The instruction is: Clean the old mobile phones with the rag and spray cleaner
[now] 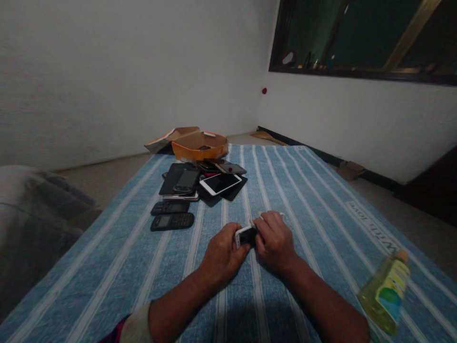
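Observation:
A white smartphone with a dark screen (pixel 245 237) is held low over the striped cloth in the middle of the view. My left hand (pixel 222 251) grips its left end, thumb along the lower edge. At the phone's right end is my right hand (pixel 274 240), its fingers closed around a whitish piece that looks like cloth (pixel 261 216), pressed against the phone. Most of that piece is hidden under the fingers. Two black keypad phones, one nearer (pixel 172 221) and one farther (pixel 170 207), lie to the left of my hands.
Beyond them is a pile of phones, including a white one (pixel 221 183) and a black one (pixel 187 180). An open orange cardboard box (pixel 200 151) stands behind the pile. A bottle of yellow-green liquid (pixel 385 293) lies at the right on the blue striped cloth (pixel 117 267).

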The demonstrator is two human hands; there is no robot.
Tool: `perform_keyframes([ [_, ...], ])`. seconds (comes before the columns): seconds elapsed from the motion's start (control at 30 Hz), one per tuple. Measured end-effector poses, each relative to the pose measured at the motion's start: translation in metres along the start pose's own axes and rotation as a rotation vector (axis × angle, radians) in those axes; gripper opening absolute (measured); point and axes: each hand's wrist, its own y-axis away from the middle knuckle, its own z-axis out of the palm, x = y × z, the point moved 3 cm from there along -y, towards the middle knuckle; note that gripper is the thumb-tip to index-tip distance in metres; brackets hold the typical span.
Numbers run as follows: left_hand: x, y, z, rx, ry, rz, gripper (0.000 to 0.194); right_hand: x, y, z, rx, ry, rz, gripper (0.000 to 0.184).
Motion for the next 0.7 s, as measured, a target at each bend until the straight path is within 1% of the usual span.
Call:
perform_keyframes([
  [0.07,-0.001,-0.004,-0.001,-0.042,0.102,-0.05,0.012,0.0,0.0,0.0,0.004,0.001,-0.004,0.022],
  [0.13,-0.004,-0.007,-0.001,-0.068,0.208,-0.079,0.012,0.002,0.0,0.001,0.012,0.001,-0.015,0.024],
  [0.17,-0.006,-0.008,-0.001,-0.067,0.248,-0.085,0.012,0.003,0.0,0.002,0.018,-0.001,-0.022,0.025],
  [0.23,-0.009,-0.011,-0.002,-0.027,0.277,-0.074,0.012,0.005,-0.002,0.004,0.029,-0.011,-0.035,0.025],
  [0.37,-0.01,-0.019,-0.008,0.076,0.153,0.041,0.014,0.006,-0.009,0.01,0.055,-0.067,-0.059,0.026],
  [0.47,-0.009,-0.025,-0.013,0.136,0.037,0.127,0.017,-0.002,-0.015,0.019,0.049,-0.121,-0.085,0.027],
  [0.57,-0.013,-0.027,-0.015,0.183,-0.051,0.146,0.019,-0.015,-0.02,0.029,0.033,-0.13,-0.107,0.027],
  [0.7,-0.022,-0.027,-0.014,0.201,-0.079,0.138,0.019,-0.024,-0.025,0.036,0.025,-0.124,-0.127,0.027],
])
